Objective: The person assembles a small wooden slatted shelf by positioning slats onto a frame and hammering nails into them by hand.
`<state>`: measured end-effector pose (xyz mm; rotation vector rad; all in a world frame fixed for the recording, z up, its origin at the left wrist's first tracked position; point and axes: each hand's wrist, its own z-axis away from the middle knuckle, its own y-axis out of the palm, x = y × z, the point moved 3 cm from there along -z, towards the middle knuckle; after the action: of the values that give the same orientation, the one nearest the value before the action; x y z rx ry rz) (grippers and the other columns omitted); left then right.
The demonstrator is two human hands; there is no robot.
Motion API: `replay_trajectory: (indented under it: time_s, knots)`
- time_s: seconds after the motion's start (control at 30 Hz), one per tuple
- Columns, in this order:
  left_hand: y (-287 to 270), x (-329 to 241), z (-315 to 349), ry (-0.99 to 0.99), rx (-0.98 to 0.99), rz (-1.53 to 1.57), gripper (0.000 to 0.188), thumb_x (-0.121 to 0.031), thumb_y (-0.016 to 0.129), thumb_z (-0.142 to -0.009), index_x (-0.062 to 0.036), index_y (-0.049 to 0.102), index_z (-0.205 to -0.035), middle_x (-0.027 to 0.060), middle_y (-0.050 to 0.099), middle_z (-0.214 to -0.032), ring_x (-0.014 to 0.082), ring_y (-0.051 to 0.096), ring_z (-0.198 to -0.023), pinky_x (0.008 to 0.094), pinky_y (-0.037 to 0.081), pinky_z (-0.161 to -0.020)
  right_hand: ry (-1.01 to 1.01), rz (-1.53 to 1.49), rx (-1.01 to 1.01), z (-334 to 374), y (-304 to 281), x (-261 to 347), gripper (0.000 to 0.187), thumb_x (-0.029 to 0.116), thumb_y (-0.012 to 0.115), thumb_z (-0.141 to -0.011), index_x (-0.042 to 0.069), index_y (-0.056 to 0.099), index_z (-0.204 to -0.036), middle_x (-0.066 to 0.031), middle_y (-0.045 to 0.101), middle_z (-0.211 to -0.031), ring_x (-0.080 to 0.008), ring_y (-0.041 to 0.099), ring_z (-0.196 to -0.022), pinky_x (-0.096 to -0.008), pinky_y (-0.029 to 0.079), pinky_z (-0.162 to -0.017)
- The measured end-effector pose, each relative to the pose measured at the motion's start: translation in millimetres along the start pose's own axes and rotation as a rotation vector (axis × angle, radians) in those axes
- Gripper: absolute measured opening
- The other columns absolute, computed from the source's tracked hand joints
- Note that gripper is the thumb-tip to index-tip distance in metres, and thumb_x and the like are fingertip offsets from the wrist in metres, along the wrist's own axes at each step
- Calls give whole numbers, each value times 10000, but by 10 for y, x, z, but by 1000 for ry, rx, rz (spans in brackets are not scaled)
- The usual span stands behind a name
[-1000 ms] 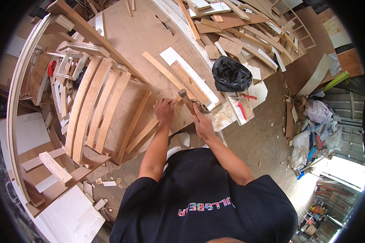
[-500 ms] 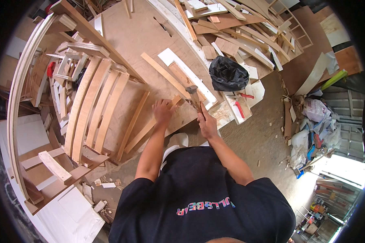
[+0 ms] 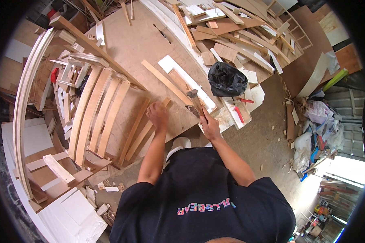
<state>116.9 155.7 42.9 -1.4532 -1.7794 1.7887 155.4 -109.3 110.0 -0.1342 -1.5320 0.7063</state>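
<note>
Hammer (image 3: 197,102) with a dark metal head, raised over the near part of a brown wooden surface (image 3: 144,34), just ahead of a person in a black T-shirt (image 3: 202,182), seen from above. The right hand (image 3: 210,126) is wrapped around the handle, with the head pointing away from the body. Well apart from it, the left hand (image 3: 157,116) lies over a straight wooden strip (image 3: 140,142), whose end shows beyond the fingers; they are blurred, so I cannot tell whether they are gripping it. A second strip (image 3: 134,131) lies close by on the left. Beyond the hammer, a long pale batten (image 3: 166,81) and a white board (image 3: 186,83) lie side by side on a slant. To the right, near the surface's edge, are a red-handled tool (image 3: 239,114) and a crumpled black plastic bag (image 3: 227,79). On the left, curved wooden slats (image 3: 90,117) stand in a row, with a tall bent frame (image 3: 23,105) farther out. Across the floor (image 3: 267,133) to the right is a heap of plastic sacks (image 3: 318,139). Farthest ahead, mixed wood offcuts (image 3: 231,32) are piled loosely.
</note>
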Motion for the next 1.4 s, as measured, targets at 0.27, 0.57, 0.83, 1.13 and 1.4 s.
replay_trajectory:
  time_s: [0.27, 0.57, 0.83, 1.13, 1.4]
  knots:
    - [592, -690, 94, -152, 258, 344, 501, -291, 858, -847, -73, 651, -1247, 157, 696, -1104, 393, 662, -1006, 481, 545, -894, 69, 9, 35, -231, -284, 42, 628, 310, 637, -1036, 126, 462, -1611, -311, 734, -1128, -449, 737, -1022, -476, 556, -889]
    - [613, -1291, -10, -509, 192, 160, 720, -341, 902, -805, -36, 556, -1358, 216, 677, -1232, 417, 621, -1179, 528, 516, -994, 54, 117, -207, -771, -1049, -279, 351, 271, 756, -946, -12, 644, -1120, -275, 712, -963, -477, 700, -923, -513, 537, -811]
    - [574, -1273, 83, -584, 148, 165, 575, -258, 863, -847, -61, 628, -1334, 153, 734, -1080, 352, 686, -1047, 480, 538, -912, 93, 290, -120, -1708, -1452, -395, 355, 145, 781, -909, 7, 592, -1176, -279, 732, -1006, -505, 695, -1020, -578, 537, -872]
    - [452, -1136, 365, -459, 41, 163, 548, -175, 799, -873, -55, 616, -1375, 161, 644, -1111, 344, 650, -1018, 467, 531, -904, -17, 334, -7, -1893, -1415, -697, 378, 135, 806, -882, 47, 643, -1212, -229, 760, -1019, -451, 722, -1008, -522, 566, -869]
    - [185, -1344, 629, -159, -175, 40, 472, -134, 762, -894, -57, 647, -1345, 174, 656, -1098, 340, 649, -1028, 451, 522, -936, -1, 104, -171, -1784, -1436, -522, 300, 164, 798, -898, 51, 702, -1158, -153, 789, -965, -367, 765, -919, -450, 584, -833]
